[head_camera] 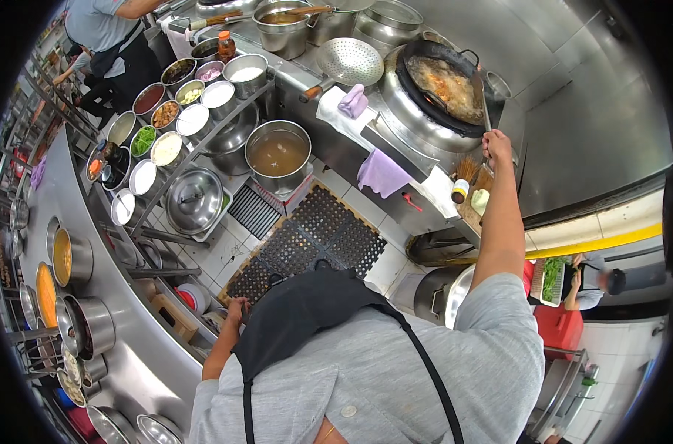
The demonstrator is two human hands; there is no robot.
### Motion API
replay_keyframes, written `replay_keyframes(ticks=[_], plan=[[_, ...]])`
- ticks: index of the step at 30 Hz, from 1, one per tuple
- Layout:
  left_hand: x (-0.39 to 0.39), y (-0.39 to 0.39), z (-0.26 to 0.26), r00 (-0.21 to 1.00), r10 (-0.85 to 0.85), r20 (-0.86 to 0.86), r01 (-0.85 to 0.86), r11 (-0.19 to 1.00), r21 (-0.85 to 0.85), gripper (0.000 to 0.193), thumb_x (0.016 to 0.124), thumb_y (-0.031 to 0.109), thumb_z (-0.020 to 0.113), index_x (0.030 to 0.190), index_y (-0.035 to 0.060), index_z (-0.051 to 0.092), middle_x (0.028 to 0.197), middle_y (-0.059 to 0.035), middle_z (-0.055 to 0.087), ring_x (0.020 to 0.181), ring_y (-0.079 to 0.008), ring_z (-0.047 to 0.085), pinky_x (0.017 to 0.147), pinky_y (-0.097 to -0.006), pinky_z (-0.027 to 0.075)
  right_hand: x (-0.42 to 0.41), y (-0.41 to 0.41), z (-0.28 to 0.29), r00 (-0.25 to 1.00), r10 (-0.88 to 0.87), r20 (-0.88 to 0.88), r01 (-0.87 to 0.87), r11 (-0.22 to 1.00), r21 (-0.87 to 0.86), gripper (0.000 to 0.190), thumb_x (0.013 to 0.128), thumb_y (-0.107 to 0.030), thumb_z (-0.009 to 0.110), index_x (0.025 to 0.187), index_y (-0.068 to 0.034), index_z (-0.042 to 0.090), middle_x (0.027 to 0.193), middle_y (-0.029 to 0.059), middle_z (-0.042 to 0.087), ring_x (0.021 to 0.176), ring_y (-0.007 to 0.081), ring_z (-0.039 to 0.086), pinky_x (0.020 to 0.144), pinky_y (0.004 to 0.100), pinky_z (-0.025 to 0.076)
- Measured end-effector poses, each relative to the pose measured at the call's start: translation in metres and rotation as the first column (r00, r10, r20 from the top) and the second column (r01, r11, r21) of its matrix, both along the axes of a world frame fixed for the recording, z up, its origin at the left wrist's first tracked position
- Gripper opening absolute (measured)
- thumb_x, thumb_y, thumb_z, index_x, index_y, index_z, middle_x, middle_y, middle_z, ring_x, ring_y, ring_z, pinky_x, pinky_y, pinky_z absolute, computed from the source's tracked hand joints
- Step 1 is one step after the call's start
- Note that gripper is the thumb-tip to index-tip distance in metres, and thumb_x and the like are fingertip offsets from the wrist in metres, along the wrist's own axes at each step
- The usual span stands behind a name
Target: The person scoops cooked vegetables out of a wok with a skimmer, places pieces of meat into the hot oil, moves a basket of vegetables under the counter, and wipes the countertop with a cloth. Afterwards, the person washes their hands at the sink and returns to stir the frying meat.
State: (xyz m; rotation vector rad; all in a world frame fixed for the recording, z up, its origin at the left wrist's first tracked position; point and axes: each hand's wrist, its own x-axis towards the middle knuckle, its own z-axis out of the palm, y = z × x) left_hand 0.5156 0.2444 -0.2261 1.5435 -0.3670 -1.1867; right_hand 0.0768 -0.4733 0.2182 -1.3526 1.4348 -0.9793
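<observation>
My right hand is closed around the metal handle of a long kitchen utensil, whose far end reaches the right side of a wok. Orange pieces of food sit amid bubbling oil in the wok, which rests on a round steel burner stand. Left of it, a perforated strainer ladle with a wooden handle lies on the counter. My left hand hangs low beside the black apron, its fingers partly hidden; whether it holds anything does not show.
Several steel pots of ingredients stand in a rack at left. A pot of brownish liquid stands low before me. Purple cloths, a bamboo brush and a small bottle lie along the stove edge. Other people work at upper left and far right.
</observation>
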Motion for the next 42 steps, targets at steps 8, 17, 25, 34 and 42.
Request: replay_keyframes(ticks=[8,17,25,34,42], plan=[[0.015,0.024,-0.043,0.975,-0.197,0.102,0.162,0.948,0.275,0.025,0.091,0.024,0.051,0.081,0.0038,0.062,0.073,-0.0085,0.064,0.067,-0.0242,0.062,0.061,-0.0396,0.048,0.0,0.025,-0.006,0.994,0.076,0.076,-0.081,0.994,0.069,0.011,0.089,-0.007,0.053,0.099,-0.005,0.052,0.066,0.0008,0.05,0.046,0.0076,0.044,0.036,0.0229,0.032],[0.024,-0.001,-0.037,0.963,-0.243,0.121,0.178,0.902,0.393,0.014,0.088,0.011,0.061,0.099,0.0042,0.066,0.084,-0.0049,0.068,0.078,-0.0168,0.061,0.074,-0.0327,0.05,0.009,0.071,0.019,0.998,-0.012,0.059,0.01,0.999,0.034,0.039,0.089,-0.007,0.053,0.127,-0.005,0.045,0.067,0.0012,0.051,0.048,0.0077,0.044,0.036,0.0219,0.033],[0.013,-0.004,-0.015,0.962,0.123,-0.244,-0.061,0.967,0.247,0.015,0.082,0.006,0.068,0.097,0.0031,0.066,0.082,-0.0048,0.066,0.072,-0.0146,0.059,0.068,-0.0322,0.049,0.028,0.063,0.002,0.999,0.036,0.006,-0.036,0.998,0.059,0.024,0.088,-0.006,0.053,0.111,-0.004,0.051,0.067,0.0012,0.051,0.047,0.0078,0.045,0.036,0.0221,0.033],[-0.025,0.009,0.063,0.964,-0.13,0.233,0.056,0.953,0.297,0.025,0.09,0.022,0.048,0.075,0.0052,0.058,0.07,-0.0074,0.058,0.06,-0.0223,0.055,0.06,-0.0384,0.048,0.037,0.01,-0.032,0.995,-0.021,-0.101,0.022,1.0,0.015,0.004,0.084,-0.005,0.052,0.084,-0.006,0.055,0.06,0.001,0.049,0.044,0.0095,0.044,0.035,0.0241,0.03],[-0.031,0.001,0.07,0.963,0.263,-0.051,-0.246,0.944,0.218,0.02,0.089,0.019,0.045,0.078,0.0059,0.054,0.064,-0.0077,0.054,0.057,-0.0225,0.055,0.054,-0.0336,0.048,0.022,0.032,-0.02,0.997,-0.038,0.073,0.037,0.999,0.017,0.005,0.086,-0.005,0.053,0.091,-0.005,0.055,0.064,0.0023,0.051,0.045,0.0085,0.044,0.035,0.022,0.032]])
